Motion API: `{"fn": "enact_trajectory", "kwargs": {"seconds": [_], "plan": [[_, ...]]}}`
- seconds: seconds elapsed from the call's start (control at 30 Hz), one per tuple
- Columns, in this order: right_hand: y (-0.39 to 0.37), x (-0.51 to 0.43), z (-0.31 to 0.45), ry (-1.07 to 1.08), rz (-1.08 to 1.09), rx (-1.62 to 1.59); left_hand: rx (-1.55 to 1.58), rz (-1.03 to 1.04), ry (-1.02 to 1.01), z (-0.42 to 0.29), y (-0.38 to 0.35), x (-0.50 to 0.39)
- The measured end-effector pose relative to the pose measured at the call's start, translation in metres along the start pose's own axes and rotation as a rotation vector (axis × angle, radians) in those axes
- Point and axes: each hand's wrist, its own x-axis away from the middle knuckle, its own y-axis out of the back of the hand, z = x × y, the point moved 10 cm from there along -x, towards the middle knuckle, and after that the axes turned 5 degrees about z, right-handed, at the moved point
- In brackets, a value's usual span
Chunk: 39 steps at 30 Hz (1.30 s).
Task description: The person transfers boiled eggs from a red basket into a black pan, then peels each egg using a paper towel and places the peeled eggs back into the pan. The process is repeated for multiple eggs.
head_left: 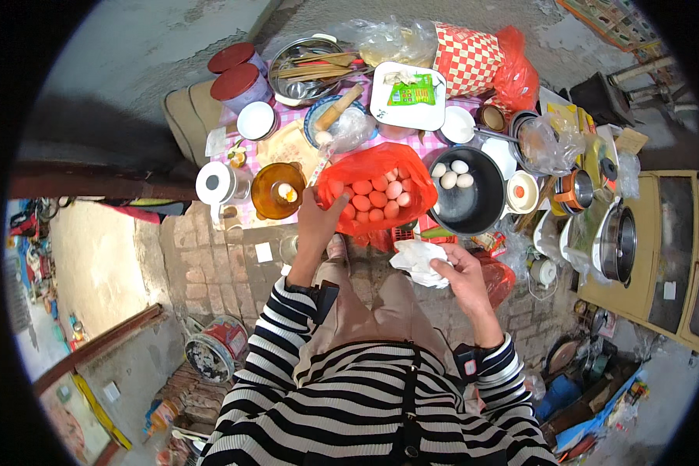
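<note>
A red plastic bag [378, 158] full of brown eggs [377, 198] lies at the table's front edge, its mouth facing me. My left hand [320, 214] grips the bag's left rim between thumb and fingers. Held in my right hand [463, 274] is a crumpled white tissue [422, 262], in front of the table and below the bag. Just right of the bag stands a dark cooking pot [472, 201] with several pale eggs [457, 175] in it. An amber bowl [265, 192] on the left holds a partly eaten boiled egg [288, 192].
Behind the bag are a blue-rimmed bowl [313, 125] with a wooden rolling pin [339, 108] and a white tray [384, 110] bearing a green packet [413, 90]. A white-lidded jug [215, 182] stands at the left corner. A paint-stained bucket [215, 349] is on the brick floor.
</note>
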Motion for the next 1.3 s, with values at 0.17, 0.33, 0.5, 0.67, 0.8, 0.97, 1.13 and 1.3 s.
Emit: {"fn": "enact_trajectory", "kwargs": {"seconds": [0.17, 0.33, 0.5, 0.67, 0.8, 0.97, 1.13, 1.3], "plan": [[-0.051, -0.025, 0.027, 0.022, -0.031, 0.021, 0.312, 0.043, -0.001, 0.010, 0.015, -0.023], [-0.063, -0.075, 0.024, 0.117, -0.174, -0.095, 0.486, 0.139, 0.026, -0.002, 0.027, -0.015], [-0.125, -0.099, 0.042, 0.225, -0.001, -0.180, 0.623, 0.337, 0.087, 0.007, 0.023, -0.001], [-0.192, -0.095, 0.062, 0.562, 0.169, 0.255, 0.673, 0.212, 0.405, 0.016, 0.022, 0.010], [-0.146, -0.119, 0.051, 0.521, 0.067, 0.154, 0.694, 0.140, 0.443, 0.025, 0.033, 0.001], [-0.118, -0.213, -0.052, 0.141, 0.411, 0.891, 0.937, 0.138, 0.398, 0.018, 0.030, 0.006], [-0.094, -0.263, -0.026, 0.324, 0.164, 0.450, 1.002, 0.235, 0.374, 0.026, 0.024, 0.000], [-0.117, -0.287, -0.051, 0.142, 0.409, 0.616, 0.991, 0.273, 0.363, 0.026, 0.025, 0.006]]}}
